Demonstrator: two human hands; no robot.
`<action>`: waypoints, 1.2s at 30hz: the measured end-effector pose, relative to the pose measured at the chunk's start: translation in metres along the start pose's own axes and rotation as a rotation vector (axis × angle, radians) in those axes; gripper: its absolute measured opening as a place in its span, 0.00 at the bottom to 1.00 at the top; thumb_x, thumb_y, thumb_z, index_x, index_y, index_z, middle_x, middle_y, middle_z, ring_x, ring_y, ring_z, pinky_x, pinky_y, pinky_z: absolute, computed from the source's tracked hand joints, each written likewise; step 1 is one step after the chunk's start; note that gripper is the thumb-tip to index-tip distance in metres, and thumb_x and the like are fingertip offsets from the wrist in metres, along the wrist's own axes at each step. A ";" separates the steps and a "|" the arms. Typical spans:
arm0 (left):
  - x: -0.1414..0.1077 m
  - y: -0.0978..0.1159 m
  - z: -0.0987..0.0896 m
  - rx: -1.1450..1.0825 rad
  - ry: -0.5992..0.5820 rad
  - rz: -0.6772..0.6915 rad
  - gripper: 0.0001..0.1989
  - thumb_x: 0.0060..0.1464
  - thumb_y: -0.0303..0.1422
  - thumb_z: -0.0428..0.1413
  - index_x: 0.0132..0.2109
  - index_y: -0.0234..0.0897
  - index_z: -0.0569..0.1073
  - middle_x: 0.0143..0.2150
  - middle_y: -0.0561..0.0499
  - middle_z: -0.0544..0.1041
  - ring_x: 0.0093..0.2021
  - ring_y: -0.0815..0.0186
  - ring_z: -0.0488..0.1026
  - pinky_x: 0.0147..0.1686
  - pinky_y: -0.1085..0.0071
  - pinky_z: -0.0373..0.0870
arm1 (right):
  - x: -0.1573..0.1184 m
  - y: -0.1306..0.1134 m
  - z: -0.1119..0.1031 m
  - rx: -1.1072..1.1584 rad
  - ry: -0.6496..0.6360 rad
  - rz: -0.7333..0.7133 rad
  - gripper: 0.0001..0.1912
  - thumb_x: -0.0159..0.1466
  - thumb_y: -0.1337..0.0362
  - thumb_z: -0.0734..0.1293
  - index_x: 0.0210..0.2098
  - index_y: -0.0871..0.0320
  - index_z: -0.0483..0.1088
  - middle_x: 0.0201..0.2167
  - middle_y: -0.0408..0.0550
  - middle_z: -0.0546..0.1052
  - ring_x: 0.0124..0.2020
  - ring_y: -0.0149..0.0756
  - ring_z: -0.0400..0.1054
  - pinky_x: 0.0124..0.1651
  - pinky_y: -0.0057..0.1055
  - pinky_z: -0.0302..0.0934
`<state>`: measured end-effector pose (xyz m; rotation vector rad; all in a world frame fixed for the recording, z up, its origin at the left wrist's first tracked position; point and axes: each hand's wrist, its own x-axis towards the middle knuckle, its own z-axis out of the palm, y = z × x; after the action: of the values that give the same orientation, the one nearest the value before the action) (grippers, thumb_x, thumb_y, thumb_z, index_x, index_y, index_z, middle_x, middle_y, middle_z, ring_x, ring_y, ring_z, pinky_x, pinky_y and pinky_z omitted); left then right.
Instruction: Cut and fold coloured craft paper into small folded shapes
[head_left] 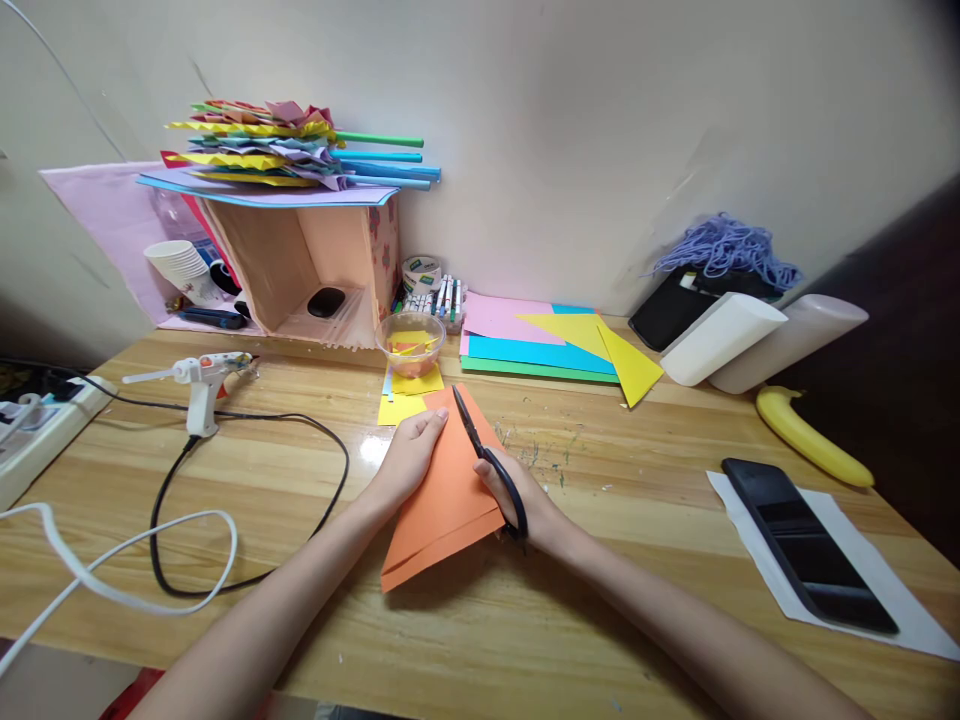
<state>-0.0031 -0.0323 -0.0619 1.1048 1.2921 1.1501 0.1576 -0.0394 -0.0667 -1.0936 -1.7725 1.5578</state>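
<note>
My left hand (411, 455) grips a folded sheet of orange paper (442, 510) along its left edge, thumb on top. The paper is held up off the table, its layered lower edge toward me. In my right hand (525, 500) is a pair of black-handled scissors (491, 455), with the blades lying over the paper's upper right part and pointing away from me. The fingers of the right hand are partly hidden under the paper and the handle. Whether the blades are cutting into the paper I cannot tell.
A glue gun (202, 390) with a black cord stands at left. Behind the paper are a clear bowl (411, 345) of yellow scraps and coloured sheets (510, 345). To the right lie a phone (810, 545), a banana (814, 437) and white rolls (724, 335). Paper crafts (262, 150) top a box.
</note>
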 end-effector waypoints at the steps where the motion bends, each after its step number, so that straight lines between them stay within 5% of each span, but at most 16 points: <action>1: 0.001 0.000 -0.001 0.006 0.021 0.010 0.20 0.50 0.47 0.49 0.24 0.34 0.64 0.22 0.55 0.66 0.22 0.71 0.59 0.24 0.75 0.57 | 0.001 0.000 -0.001 0.027 0.013 -0.005 0.22 0.59 0.44 0.56 0.26 0.57 0.58 0.18 0.39 0.63 0.14 0.26 0.58 0.15 0.24 0.52; 10: 0.005 0.001 -0.015 0.102 0.250 0.167 0.18 0.53 0.45 0.47 0.26 0.35 0.62 0.23 0.55 0.63 0.25 0.71 0.58 0.25 0.76 0.55 | 0.012 -0.003 -0.009 0.156 0.100 0.010 0.17 0.53 0.52 0.67 0.27 0.58 0.58 0.13 0.33 0.61 0.09 0.22 0.55 0.13 0.21 0.53; 14: 0.005 0.007 -0.010 -0.034 0.112 0.080 0.17 0.49 0.46 0.51 0.28 0.34 0.65 0.24 0.56 0.65 0.23 0.73 0.59 0.23 0.77 0.56 | 0.016 -0.007 -0.024 0.143 0.243 -0.060 0.15 0.54 0.53 0.66 0.27 0.58 0.60 0.13 0.34 0.62 0.10 0.22 0.55 0.13 0.21 0.51; 19: -0.007 0.014 -0.003 -0.065 -0.342 -0.145 0.17 0.44 0.44 0.57 0.33 0.32 0.71 0.27 0.51 0.71 0.22 0.73 0.64 0.22 0.78 0.58 | 0.022 -0.013 -0.048 0.116 0.320 -0.119 0.16 0.55 0.52 0.65 0.28 0.58 0.60 0.11 0.34 0.60 0.11 0.24 0.56 0.14 0.21 0.51; 22: -0.015 0.012 0.001 0.047 -0.497 -0.241 0.18 0.44 0.44 0.58 0.34 0.32 0.72 0.28 0.48 0.73 0.22 0.72 0.67 0.20 0.78 0.59 | 0.024 -0.014 -0.054 0.086 0.354 -0.110 0.17 0.54 0.51 0.65 0.28 0.59 0.61 0.11 0.34 0.60 0.10 0.23 0.54 0.13 0.21 0.49; 29: -0.013 0.002 0.002 0.201 -0.396 -0.233 0.19 0.42 0.45 0.58 0.32 0.31 0.73 0.22 0.47 0.74 0.20 0.69 0.69 0.18 0.78 0.60 | 0.023 -0.016 -0.047 0.101 0.314 -0.057 0.21 0.47 0.50 0.69 0.25 0.59 0.60 0.14 0.35 0.62 0.12 0.23 0.54 0.14 0.22 0.50; 36: -0.018 -0.001 0.013 0.114 -0.489 -0.229 0.13 0.41 0.39 0.60 0.30 0.31 0.74 0.26 0.46 0.76 0.22 0.68 0.70 0.20 0.77 0.62 | 0.020 -0.023 -0.046 0.107 0.365 -0.061 0.20 0.47 0.51 0.70 0.27 0.60 0.62 0.17 0.36 0.63 0.14 0.22 0.53 0.14 0.21 0.50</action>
<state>0.0106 -0.0495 -0.0606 1.1942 1.0699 0.5913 0.1792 0.0023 -0.0382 -1.1737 -1.4478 1.3025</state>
